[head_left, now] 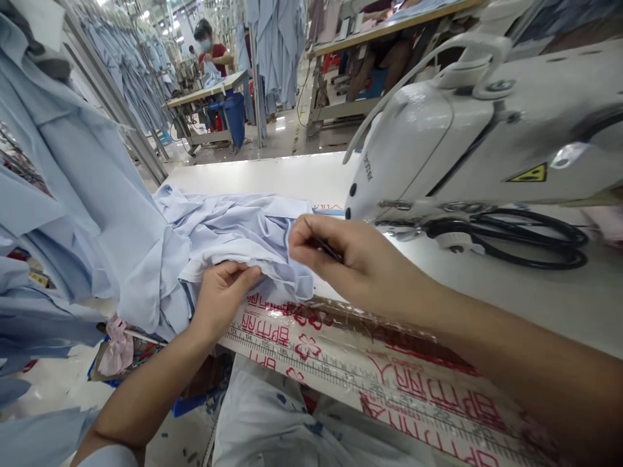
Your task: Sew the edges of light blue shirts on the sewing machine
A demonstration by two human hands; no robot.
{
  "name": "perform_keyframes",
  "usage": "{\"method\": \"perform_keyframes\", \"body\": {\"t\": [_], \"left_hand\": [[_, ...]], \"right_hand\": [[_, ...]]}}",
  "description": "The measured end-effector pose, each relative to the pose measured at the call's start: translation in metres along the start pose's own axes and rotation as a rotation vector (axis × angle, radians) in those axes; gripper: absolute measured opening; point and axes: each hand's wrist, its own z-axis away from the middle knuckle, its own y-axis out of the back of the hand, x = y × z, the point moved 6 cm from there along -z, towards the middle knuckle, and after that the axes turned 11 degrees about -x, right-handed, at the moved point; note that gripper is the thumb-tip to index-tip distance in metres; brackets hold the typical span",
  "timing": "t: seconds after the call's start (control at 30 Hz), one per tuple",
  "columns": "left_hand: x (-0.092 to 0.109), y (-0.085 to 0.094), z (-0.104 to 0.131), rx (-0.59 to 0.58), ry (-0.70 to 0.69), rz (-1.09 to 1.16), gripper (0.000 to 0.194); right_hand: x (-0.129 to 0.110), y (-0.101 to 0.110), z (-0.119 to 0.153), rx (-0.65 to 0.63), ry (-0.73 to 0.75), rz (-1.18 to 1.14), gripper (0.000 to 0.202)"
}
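Observation:
A light blue garment (233, 224) lies bunched on the white sewing table, its left part running into the cloth that hangs at the left. My left hand (221, 295) pinches the garment's near edge between thumb and fingers. To the right of it, my right hand (341, 256) is closed with curled fingers, close to the garment's right side. A slim dark tool (327, 248) shows inside that hand; most of it is hidden, so its kind is unclear. Whether the right fingertips also touch cloth or thread, I cannot tell.
A white sewing machine (428, 136) stands at the right, with a coiled black cable (535, 240) beside it. Ruler-marked tape (311, 357) covers the table's front edge. A bin of scraps (119, 353) sits lower left. Another person (214, 55) works at a far table.

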Motion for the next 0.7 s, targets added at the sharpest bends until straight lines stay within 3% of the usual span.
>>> {"method": "perform_keyframes", "body": {"t": [0.1,0.17,0.3,0.57,0.7], "left_hand": [[-0.001,0.004,-0.001,0.032,-0.013,0.054,0.012],[-0.002,0.004,-0.001,0.039,-0.017,0.095,0.012],[-0.001,0.001,0.001,0.032,-0.016,0.186,0.015],[0.002,0.003,0.003,0.141,0.001,0.293,0.023],[0.002,0.001,0.004,0.133,0.019,0.312,0.023]], "right_hand": [[-0.018,-0.015,0.002,-0.392,0.075,-0.223,0.024],[-0.017,-0.02,0.005,-0.483,0.026,-0.161,0.031],[0.003,-0.013,0.004,-0.269,-0.112,0.116,0.022],[0.013,-0.021,0.002,-0.272,-0.034,0.168,0.027],[0.014,-0.023,0.002,-0.235,-0.015,0.193,0.025]]}}
